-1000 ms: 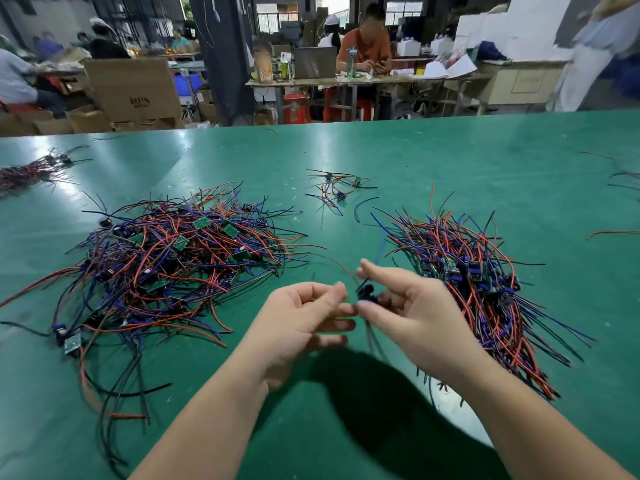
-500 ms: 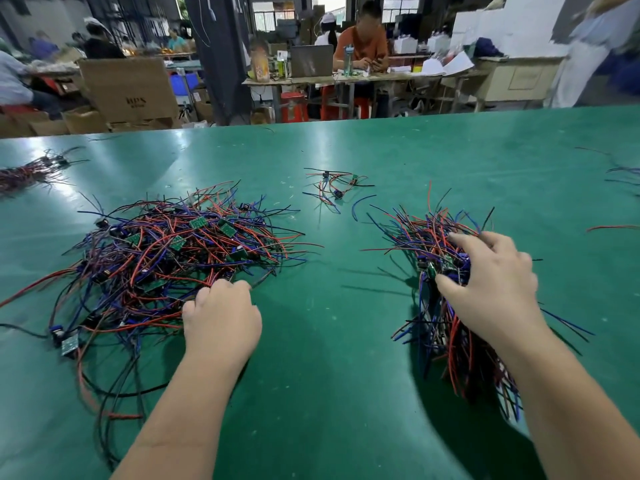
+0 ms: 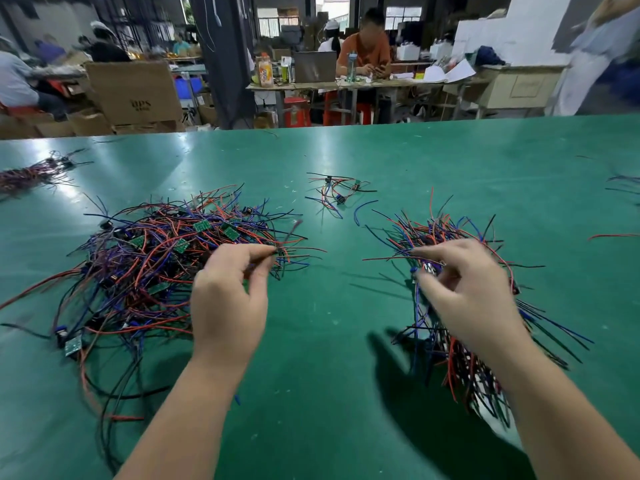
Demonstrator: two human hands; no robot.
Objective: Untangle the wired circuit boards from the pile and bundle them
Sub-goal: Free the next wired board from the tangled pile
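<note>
**Left hand shifts to the pile's right edge, right hand lifts off the bundle**

Since half a second ago the left hand [image 3: 228,299] has slid from the near side of the tangled pile [image 3: 149,265] to its right edge. The right hand [image 3: 474,292], which lay flat over the bundle [image 3: 464,368], is now raised with its fingers arched.

Thumb and forefinger of the left hand pinch a few red and black wire ends sticking out of the pile. Its other fingers are curled under.

The right hand's thumb and forefinger close on a blurred part near the top of the bundle. What exactly sits between them I cannot tell.

Pile and bundle both lie on the green table [image 3: 329,341], the pile to the left and the bundle to the right, well apart. Small green circuit boards [image 3: 202,226] show among the pile's red, blue and black wires.

A small cluster of wired boards [image 3: 337,192] lies further back between the two. Another heap of wires [image 3: 31,174] sits at the far left.
</note>
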